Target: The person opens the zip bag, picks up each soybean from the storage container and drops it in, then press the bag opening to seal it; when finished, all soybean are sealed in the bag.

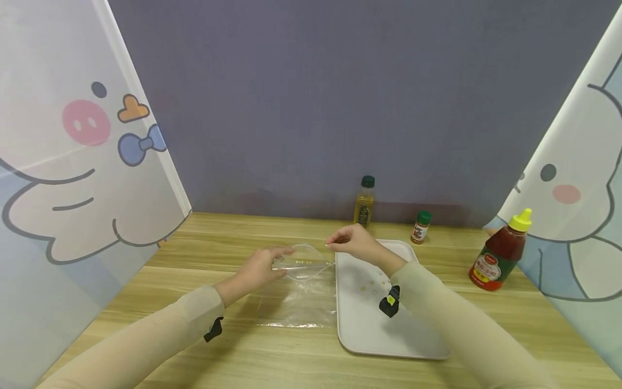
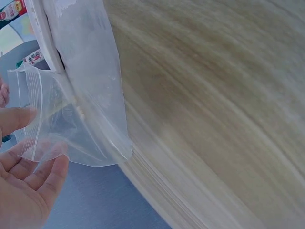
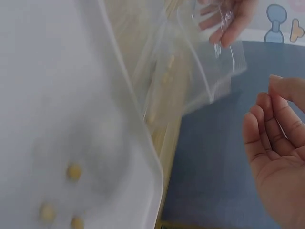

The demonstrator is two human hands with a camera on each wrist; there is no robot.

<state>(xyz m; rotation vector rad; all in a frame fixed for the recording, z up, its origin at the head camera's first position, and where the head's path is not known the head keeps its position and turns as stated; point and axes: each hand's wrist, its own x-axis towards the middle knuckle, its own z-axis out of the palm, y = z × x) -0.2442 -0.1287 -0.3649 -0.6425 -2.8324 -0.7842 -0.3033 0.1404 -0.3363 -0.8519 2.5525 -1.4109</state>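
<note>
Head view: room between right fingers (image 1: 342, 233) and edge of bag (image 1: 302, 303)

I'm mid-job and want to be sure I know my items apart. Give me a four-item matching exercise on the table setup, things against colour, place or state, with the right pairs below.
Things
1. Clear zip bag
2. Tray
3. Red sauce bottle
4. Oil bottle

Descriptions
A. Topped in yellow
B. White, with a raised rim
C. Topped in dark green
D. Held near its mouth by the left hand

Pairs: 1-D, 2-B, 3-A, 4-C
</note>
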